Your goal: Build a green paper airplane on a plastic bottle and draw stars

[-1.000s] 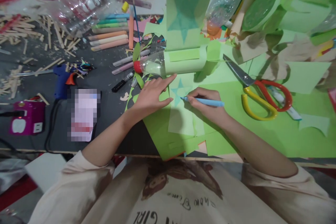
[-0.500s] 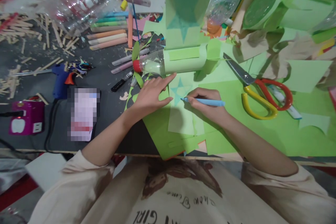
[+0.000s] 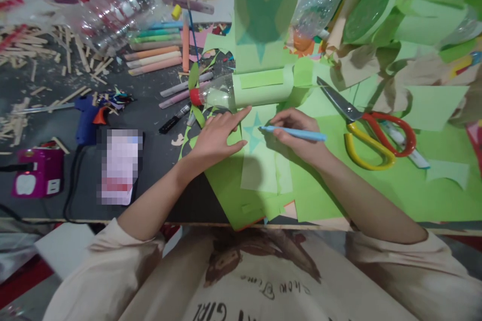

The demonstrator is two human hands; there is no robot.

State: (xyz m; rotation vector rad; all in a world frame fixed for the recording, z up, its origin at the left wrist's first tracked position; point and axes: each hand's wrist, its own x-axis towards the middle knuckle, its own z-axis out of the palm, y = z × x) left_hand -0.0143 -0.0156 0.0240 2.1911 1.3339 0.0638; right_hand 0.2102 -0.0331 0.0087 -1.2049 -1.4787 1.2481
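Observation:
My right hand (image 3: 299,133) grips a light blue felt-tip pen (image 3: 301,134), its tip close to the right side of a blue-green star (image 3: 253,132) coloured on a pale green paper (image 3: 258,173). Flat along that paper's left edge lies my left hand (image 3: 220,135), fingers spread, thumb and index finger reaching onto it. Just beyond my hands a clear plastic bottle (image 3: 222,91) with a red cap lies on its side, wrapped in pale green paper. A larger star (image 3: 259,15) shows on a rounded green paper piece behind the bottle.
Scissors (image 3: 367,123) with red and yellow handles lie at right on green sheets (image 3: 339,185). At left are a blue glue gun (image 3: 86,118), a phone (image 3: 121,165), a purple box (image 3: 39,173) and scattered wooden sticks (image 3: 71,50). Markers (image 3: 154,57) and plastic bottles (image 3: 120,5) lie farther back.
My right hand with the pen has shifted slightly up, the tip moving from the star's lower part to its right side. My left hand stays in place.

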